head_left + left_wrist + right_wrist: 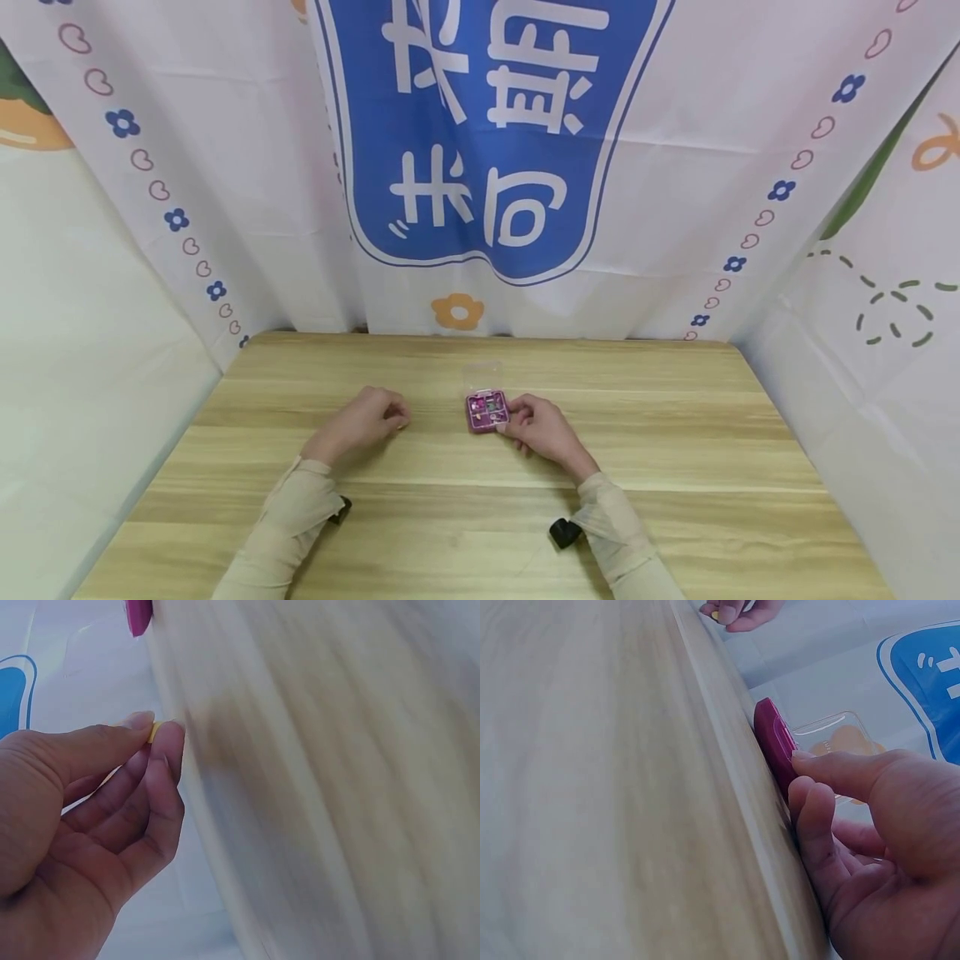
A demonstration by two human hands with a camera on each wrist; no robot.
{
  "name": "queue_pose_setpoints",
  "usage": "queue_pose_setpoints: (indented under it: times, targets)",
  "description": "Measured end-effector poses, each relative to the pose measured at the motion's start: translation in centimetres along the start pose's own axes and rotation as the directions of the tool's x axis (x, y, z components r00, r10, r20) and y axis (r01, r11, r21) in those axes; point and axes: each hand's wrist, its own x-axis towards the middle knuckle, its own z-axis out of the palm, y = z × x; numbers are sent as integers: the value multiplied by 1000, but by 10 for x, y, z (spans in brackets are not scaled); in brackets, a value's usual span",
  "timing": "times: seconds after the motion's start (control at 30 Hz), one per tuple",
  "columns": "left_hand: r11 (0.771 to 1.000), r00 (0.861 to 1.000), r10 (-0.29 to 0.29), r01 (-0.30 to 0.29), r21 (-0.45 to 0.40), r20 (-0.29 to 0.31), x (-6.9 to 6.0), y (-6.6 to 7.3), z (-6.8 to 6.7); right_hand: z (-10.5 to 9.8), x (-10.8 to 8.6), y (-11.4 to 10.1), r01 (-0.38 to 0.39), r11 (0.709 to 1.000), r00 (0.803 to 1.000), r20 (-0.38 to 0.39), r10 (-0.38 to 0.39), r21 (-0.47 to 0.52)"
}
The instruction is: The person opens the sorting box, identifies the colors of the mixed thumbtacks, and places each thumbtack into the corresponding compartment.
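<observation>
A small magenta compartment box (487,411) lies on the table with its clear lid (483,377) tipped back. Small coloured items sit in its compartments, too tiny to identify. My right hand (546,429) grips the box at its right edge, thumb on the rim and curled fingers against the side, as the right wrist view also shows. To the left of the box, apart from it, my left hand (371,417) is held just above the table. Its thumb and index finger pinch a small yellow piece (154,733), mostly hidden by the fingertips.
The wood-grain table (465,525) ends at the back against a white printed curtain (675,208) with a blue sign pattern. Pale cloth also hangs along both sides. A black wrist device (565,532) is strapped on the right forearm, another on the left.
</observation>
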Motion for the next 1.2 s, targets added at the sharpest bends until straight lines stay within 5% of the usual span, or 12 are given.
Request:
queue_pose_setpoints:
  times: [0.63,0.8,1.2]
  targets:
    - [1000,1000,5,-5,4,2,26,38,3,1,1,3,7,1000,1000,0,-7,9]
    - [999,999,43,-43,19,10,34,49,7,1,1,3,4,1000,1000,-7,-4,12]
    - [997,997,82,-82,-14,-1,49,71,28,0,2,3,3,1000,1000,-9,-3,13]
